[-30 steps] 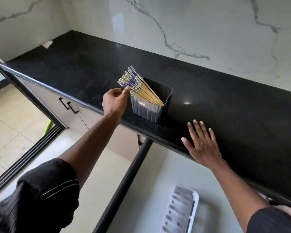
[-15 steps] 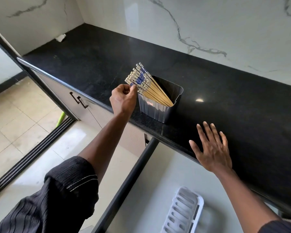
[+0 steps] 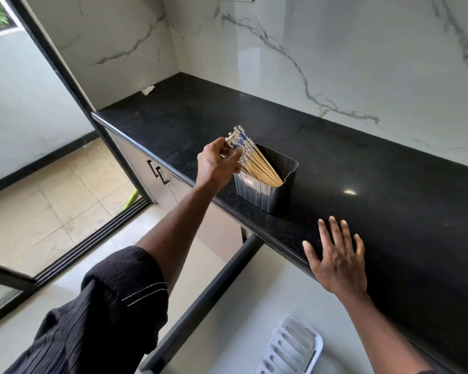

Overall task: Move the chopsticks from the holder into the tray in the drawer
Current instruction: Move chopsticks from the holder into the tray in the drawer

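Observation:
A bundle of wooden chopsticks (image 3: 257, 160) with blue-and-white patterned tops leans to the left out of a dark grey holder (image 3: 270, 190) near the front edge of the black countertop. My left hand (image 3: 216, 163) has its fingers and thumb curled round the patterned tops of the bundle. My right hand (image 3: 335, 257) lies flat with spread fingers on the countertop's front edge, right of the holder. Below it the drawer (image 3: 227, 319) stands pulled out, and a white slotted tray (image 3: 289, 349) lies in it at the bottom of the view.
The black countertop (image 3: 362, 163) runs to a marble wall behind. A small white scrap (image 3: 147, 89) lies in the far left corner. Cabinet doors with black handles (image 3: 158, 171) sit under the counter at left. A sliding-door track (image 3: 92, 238) and a green object (image 3: 130, 201) are on the floor.
My left hand has closed round the chopstick tops, from touching them with a fingertip to gripping the bundle. The view tilted up and back. My right hand stays flat on the counter edge.

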